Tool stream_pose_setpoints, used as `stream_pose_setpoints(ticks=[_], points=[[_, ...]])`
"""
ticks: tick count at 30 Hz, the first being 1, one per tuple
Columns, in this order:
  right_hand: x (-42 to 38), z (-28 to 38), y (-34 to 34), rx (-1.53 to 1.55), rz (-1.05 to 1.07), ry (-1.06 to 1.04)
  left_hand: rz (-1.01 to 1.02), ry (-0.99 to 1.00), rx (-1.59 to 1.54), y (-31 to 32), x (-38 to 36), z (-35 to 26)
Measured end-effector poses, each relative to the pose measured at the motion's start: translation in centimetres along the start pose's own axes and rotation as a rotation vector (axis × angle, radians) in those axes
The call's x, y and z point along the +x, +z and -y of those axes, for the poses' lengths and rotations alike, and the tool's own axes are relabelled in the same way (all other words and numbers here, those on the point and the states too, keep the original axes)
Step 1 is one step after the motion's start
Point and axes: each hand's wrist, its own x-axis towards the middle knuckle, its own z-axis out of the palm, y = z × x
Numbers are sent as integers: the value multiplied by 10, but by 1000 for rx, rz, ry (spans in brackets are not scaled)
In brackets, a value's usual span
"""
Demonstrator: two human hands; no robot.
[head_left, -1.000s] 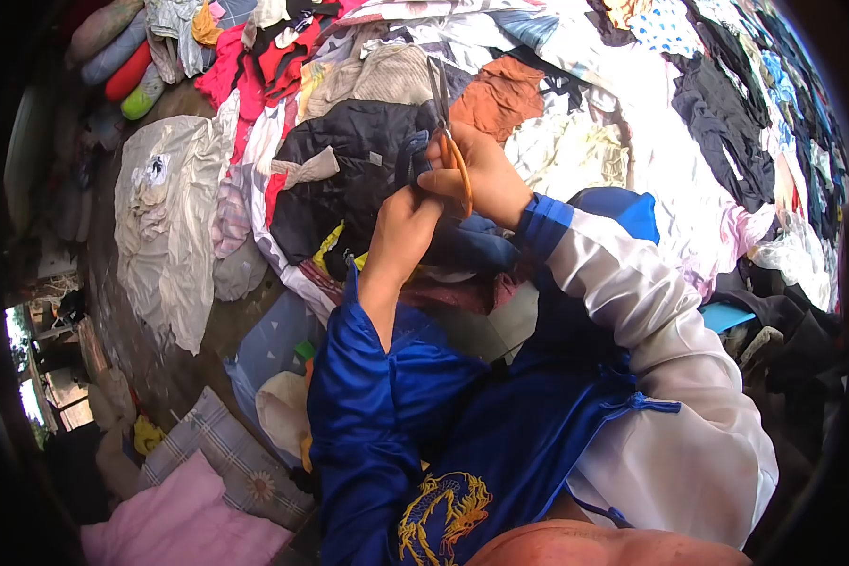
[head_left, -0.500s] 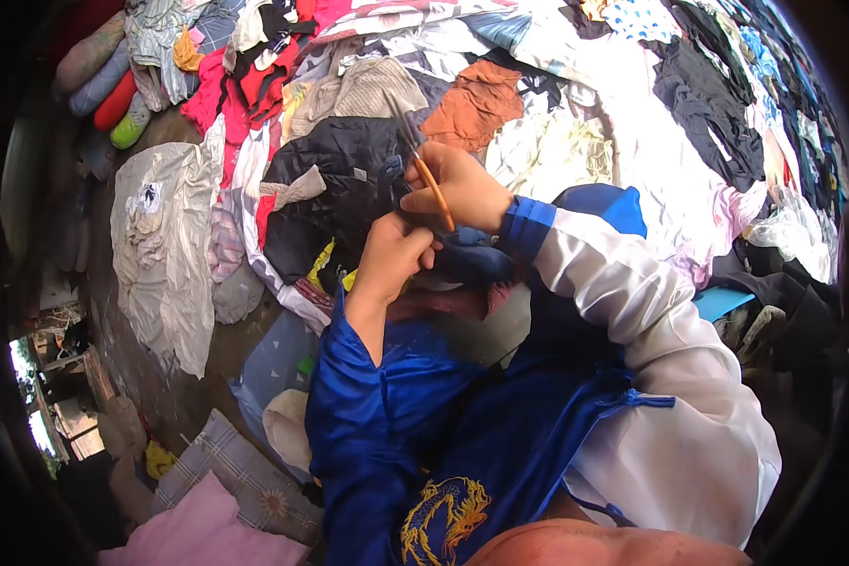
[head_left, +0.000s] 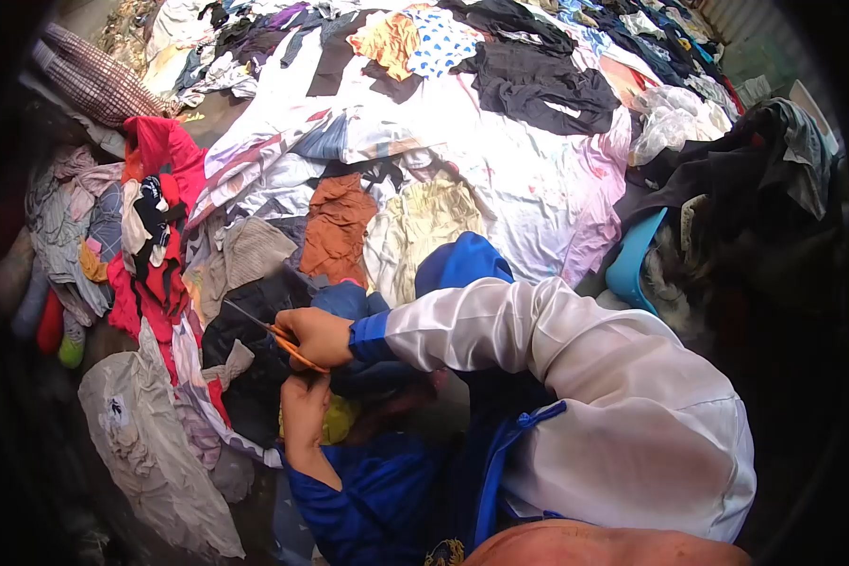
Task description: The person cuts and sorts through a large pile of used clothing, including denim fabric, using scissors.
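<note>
My right hand (head_left: pixel 319 337) is closed around the orange handles of a pair of scissors (head_left: pixel 295 353). Their blades point up and left over a black garment (head_left: pixel 241 335). Just below, my left hand (head_left: pixel 305 407) is closed with curled fingers, pinching dark blue cloth (head_left: pixel 377 379) that extends to the right across my lap; the pinched spot is mostly hidden. Bluish cloth (head_left: pixel 341 300) bulges behind my right hand. A yellow piece (head_left: pixel 340 420) shows beside my left wrist.
Beyond my hands lie a rust-brown cloth (head_left: pixel 338 226), a cream garment (head_left: pixel 429 222) and a large white sheet (head_left: pixel 528 189). Red clothes (head_left: pixel 156 283) are heaped on the left, near a pale grey garment (head_left: pixel 151 443). At right stand a light-blue plastic item (head_left: pixel 635 264) and black cloth (head_left: pixel 726 179).
The view has tilted up and turned right, so more of the far pile shows. Both hands stay close together; the scissor blades now point more to the left.
</note>
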Motion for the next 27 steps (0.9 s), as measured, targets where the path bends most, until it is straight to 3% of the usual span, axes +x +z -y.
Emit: stream_pose_setpoints(ticks=[7, 9, 12, 15, 21, 25, 27], points=[[1, 3, -11, 4, 131, -28, -66, 47, 122, 5, 7, 6], [1, 8, -15, 1, 98, -18, -170, 173, 124, -4, 15, 23], [3, 11, -25, 7, 34, 44, -370, -16, 31, -15, 6, -7], [4, 15, -27, 240, 40, 146, -455, 99, -252, -39, 14, 7], [-22, 29, -6, 609, 440, 360, -524, 413, -693, -42, 19, 0], [-41, 25, 14, 725, 599, 405, -495, 606, -719, -32, 18, -9], [-48, 30, 18, 855, 673, 425, -504, 608, -676, -32, 17, -8]])
